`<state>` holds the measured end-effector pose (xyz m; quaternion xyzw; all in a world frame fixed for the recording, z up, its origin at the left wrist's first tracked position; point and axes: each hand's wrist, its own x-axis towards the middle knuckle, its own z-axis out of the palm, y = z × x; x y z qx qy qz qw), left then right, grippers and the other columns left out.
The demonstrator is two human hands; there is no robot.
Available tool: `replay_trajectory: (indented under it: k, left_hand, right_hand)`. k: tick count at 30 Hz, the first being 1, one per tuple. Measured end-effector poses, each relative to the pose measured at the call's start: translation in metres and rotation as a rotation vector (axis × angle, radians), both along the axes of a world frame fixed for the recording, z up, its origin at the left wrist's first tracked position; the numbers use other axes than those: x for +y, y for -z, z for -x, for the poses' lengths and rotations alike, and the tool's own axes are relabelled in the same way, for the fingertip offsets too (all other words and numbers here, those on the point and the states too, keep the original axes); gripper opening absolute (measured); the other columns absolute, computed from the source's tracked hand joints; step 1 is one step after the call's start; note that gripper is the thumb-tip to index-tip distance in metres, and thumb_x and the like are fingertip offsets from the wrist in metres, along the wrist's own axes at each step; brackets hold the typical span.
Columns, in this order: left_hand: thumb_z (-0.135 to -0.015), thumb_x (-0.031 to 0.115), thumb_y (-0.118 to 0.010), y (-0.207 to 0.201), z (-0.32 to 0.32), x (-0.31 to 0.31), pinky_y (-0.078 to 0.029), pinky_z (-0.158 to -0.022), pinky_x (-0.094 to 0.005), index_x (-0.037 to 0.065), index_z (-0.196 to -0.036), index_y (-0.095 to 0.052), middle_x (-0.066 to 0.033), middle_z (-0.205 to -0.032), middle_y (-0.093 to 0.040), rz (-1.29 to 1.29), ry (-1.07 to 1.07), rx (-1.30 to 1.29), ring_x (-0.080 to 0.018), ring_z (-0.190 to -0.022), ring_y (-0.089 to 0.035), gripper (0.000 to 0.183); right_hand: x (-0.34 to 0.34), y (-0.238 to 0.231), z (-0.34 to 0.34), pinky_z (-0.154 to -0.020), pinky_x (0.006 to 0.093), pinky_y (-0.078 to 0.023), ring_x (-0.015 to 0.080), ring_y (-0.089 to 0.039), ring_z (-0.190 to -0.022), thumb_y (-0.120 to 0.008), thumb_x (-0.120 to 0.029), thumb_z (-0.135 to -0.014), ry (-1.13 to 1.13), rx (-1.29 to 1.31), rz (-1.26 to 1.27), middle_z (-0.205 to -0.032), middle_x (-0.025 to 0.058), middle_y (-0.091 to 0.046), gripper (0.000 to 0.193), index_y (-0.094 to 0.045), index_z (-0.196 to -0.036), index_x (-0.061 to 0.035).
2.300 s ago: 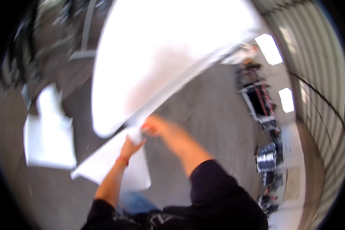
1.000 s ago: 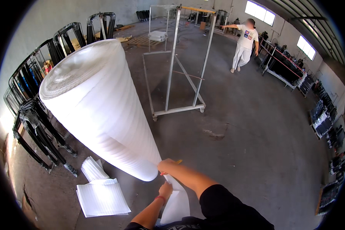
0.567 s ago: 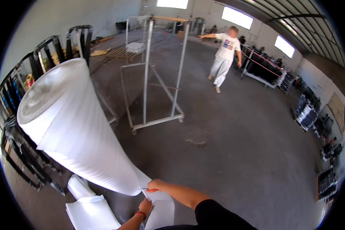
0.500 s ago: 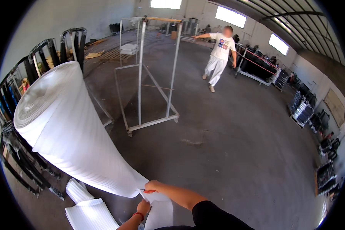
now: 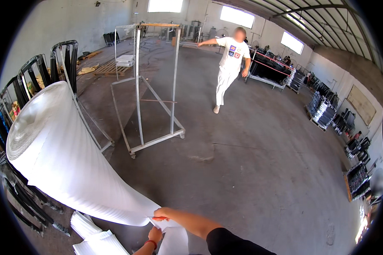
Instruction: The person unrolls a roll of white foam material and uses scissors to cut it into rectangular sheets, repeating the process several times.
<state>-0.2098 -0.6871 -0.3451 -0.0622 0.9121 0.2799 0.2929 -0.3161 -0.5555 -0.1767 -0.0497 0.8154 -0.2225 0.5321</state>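
A big roll of white foam sheet (image 5: 68, 157) stands upright beside me, its coiled end on top. My right hand (image 5: 162, 213) is closed around the orange-red handles of a pair of scissors (image 5: 159, 219), whose blades point left against the foam at the roll's lower right edge. Just below, my left hand (image 5: 155, 233), with a red band at the wrist, pinches the edge of the foam. From there a loose flap of white foam (image 5: 174, 241) hangs down in front of me.
Folded white foam sheets (image 5: 100, 242) lie on the floor to the left. Black tubular frames (image 5: 64, 63) lean behind the roll. A wheeled metal rack (image 5: 157, 136) stands ahead. A person in white (image 5: 232, 59) walks beyond it. Stacked goods on pallets (image 5: 321, 110) line the right.
The view has turned a little to the right, so the rack and roll sit further left. The person in white has stepped nearer. Both hands keep their hold at the foam's edge.
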Motion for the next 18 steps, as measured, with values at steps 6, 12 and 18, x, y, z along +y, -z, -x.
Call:
replay_trajectory:
  k: [6,12,18]
  left_hand:
    - [-0.082,0.028,-0.043,-0.008,0.002,-0.005,-0.048,-0.071,-0.0398,-0.001,-0.096,-0.049,-0.016,-0.078,-0.063,0.014,-0.002,-0.014,-0.0315,-0.075,-0.061,0.033]
    - [-0.081,0.025,-0.042,-0.038,0.001,-0.011,-0.05,-0.063,-0.0364,-0.002,-0.088,-0.052,-0.0121,-0.06,-0.061,-0.071,-0.055,-0.044,-0.0257,-0.057,-0.062,0.029]
    - [-0.079,0.023,-0.043,-0.055,0.002,-0.018,-0.05,-0.056,-0.035,-0.002,-0.081,-0.053,-0.0118,-0.056,-0.06,-0.102,-0.06,-0.061,-0.0242,-0.05,-0.061,0.028]
  right_hand:
    - [0.0,0.003,-0.001,-0.034,0.0335,-0.028,0.0228,-0.043,-0.037,-0.051,-0.008,-0.051,0.09,-0.086,0.09,-0.051,0.0146,-0.044,0.005,-0.047,-0.052,-0.0049]
    - [-0.004,0.018,-0.005,-0.036,0.0343,-0.034,0.0242,-0.046,-0.039,-0.051,-0.007,-0.048,0.123,-0.053,0.116,-0.049,0.0126,-0.043,0.006,-0.045,-0.049,-0.0065]
    - [-0.009,0.016,0.0,-0.034,0.0309,-0.024,0.0207,-0.038,-0.035,-0.049,-0.004,-0.044,0.108,-0.088,0.129,-0.046,0.0112,-0.038,0.009,-0.041,-0.047,-0.0061]
